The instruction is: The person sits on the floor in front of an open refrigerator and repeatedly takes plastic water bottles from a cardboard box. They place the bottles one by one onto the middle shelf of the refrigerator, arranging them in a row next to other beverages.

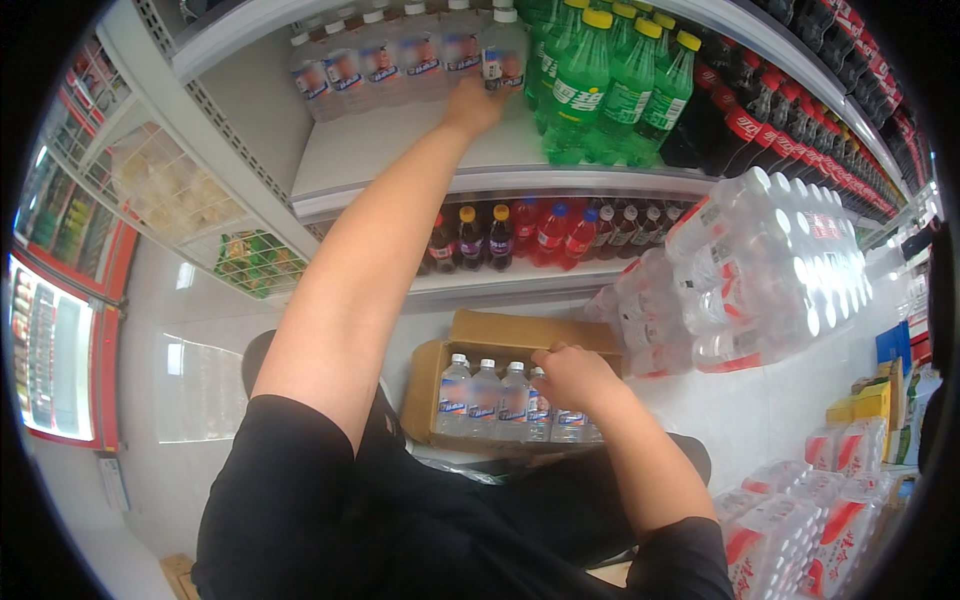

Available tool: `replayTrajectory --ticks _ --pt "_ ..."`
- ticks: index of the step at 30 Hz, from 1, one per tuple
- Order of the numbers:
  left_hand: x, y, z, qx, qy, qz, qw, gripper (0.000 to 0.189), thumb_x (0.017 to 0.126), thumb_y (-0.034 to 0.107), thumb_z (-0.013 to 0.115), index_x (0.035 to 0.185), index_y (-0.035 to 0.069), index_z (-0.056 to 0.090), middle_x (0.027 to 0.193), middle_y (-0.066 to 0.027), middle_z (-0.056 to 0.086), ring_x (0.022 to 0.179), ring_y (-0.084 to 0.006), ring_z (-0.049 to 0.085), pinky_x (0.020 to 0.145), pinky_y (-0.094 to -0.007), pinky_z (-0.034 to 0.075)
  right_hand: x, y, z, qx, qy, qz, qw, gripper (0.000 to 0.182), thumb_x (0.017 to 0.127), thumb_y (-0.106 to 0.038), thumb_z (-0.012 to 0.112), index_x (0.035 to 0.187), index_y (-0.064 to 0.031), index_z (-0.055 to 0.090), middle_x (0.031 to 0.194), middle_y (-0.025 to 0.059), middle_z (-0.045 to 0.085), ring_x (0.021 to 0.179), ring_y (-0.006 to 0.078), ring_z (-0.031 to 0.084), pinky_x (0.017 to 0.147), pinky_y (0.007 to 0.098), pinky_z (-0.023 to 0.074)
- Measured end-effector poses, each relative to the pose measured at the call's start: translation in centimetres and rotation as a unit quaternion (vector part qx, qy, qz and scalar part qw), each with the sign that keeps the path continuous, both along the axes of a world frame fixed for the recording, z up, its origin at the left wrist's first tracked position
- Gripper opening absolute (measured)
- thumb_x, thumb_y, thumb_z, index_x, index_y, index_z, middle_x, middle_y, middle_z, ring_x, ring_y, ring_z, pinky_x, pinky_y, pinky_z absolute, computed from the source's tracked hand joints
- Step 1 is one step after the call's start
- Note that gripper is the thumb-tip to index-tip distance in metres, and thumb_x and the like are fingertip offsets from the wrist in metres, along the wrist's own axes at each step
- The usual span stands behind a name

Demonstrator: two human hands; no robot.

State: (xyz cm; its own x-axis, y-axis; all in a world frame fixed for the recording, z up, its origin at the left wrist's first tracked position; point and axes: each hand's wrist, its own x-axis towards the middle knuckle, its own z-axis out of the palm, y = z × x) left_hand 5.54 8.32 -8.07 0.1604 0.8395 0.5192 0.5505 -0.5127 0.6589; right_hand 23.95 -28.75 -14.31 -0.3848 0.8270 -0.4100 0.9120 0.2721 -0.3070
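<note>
My left hand (474,109) reaches onto the white shelf (360,154). Its fingers are around the lower part of a clear plastic bottle (504,46) with a white cap. Similar labelled bottles (381,56) stand in a row to its left, and green soda bottles (581,90) with yellow caps to its right. Below, an open cardboard box (421,382) sits between my legs, holding several more white-capped clear bottles (484,401). My right hand (581,379) is over the box's right half, fingers closed about the neck of one bottle (538,409); the hand partly hides the bottles behind it.
Small bottles of dark and red drinks (551,232) fill the lower shelf. Cola bottles (780,142) line the shelf at right. Shrink-wrapped bottle packs (750,277) are stacked right of the box, with more packs (780,525) at lower right. A lit drinks fridge (56,352) stands far left.
</note>
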Motion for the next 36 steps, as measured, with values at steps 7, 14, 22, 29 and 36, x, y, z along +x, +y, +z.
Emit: replayTrajectory --ticks 7,14,22,29,36 --pt "2.5 -0.6 0.3 -0.022 0.019 0.104 0.994 0.055 0.092 0.037 0.073 0.125 -0.004 0.059 0.119 -0.0307 0.069 0.115 -0.0461 0.066 0.098 -0.0513 0.053 0.4 -0.5 0.0 -0.027 -0.019 0.005 0.999 0.041 0.091 -0.031 0.069 0.123 -0.0061 0.064 0.117 0.0224 0.068 0.113 0.0414 0.065 0.097 0.0515 0.0526" --pt "2.0 0.1 1.5 -0.085 0.081 0.119 0.986 0.060 0.092 0.045 0.073 0.121 -0.007 0.065 0.121 -0.0326 0.067 0.119 -0.0457 0.064 0.101 -0.0494 0.053 0.3 -0.3 0.4 -0.031 -0.020 0.004 0.999 0.041 0.090 -0.030 0.070 0.123 -0.0067 0.064 0.118 0.0216 0.068 0.113 0.0410 0.066 0.098 0.0513 0.0521" --pt "-0.9 -2.6 2.2 -0.085 0.283 0.022 0.955 0.072 0.091 0.051 0.068 0.130 -0.009 0.061 0.129 -0.0315 0.064 0.123 -0.0450 0.062 0.105 -0.0481 0.049 0.4 -0.7 -0.1 -0.040 -0.039 0.002 0.998 0.038 0.091 -0.030 0.067 0.123 -0.0091 0.066 0.124 0.0187 0.067 0.121 0.0379 0.063 0.096 0.0508 0.0539" --pt "-7.1 -21.0 3.0 -0.005 0.186 -0.150 0.971 0.038 0.089 0.018 0.071 0.121 0.000 0.062 0.127 -0.0208 0.063 0.121 -0.0414 0.059 0.105 -0.0470 0.047 -1.0 -0.4 0.0 -0.085 -0.061 0.004 0.994 0.042 0.093 -0.034 0.066 0.128 -0.0099 0.066 0.127 0.0183 0.065 0.120 0.0366 0.064 0.097 0.0517 0.0540" --pt "-10.4 -28.0 -3.4 -0.149 0.159 -0.260 0.941 0.029 0.092 0.015 0.069 0.116 0.000 0.064 0.119 -0.0196 0.065 0.113 -0.0396 0.064 0.098 -0.0447 0.052 -1.7 0.9 -3.9 -0.176 -0.073 0.010 0.982 0.047 0.094 -0.037 0.066 0.132 -0.0102 0.062 0.129 0.0215 0.064 0.122 0.0388 0.063 0.099 0.0519 0.0529"
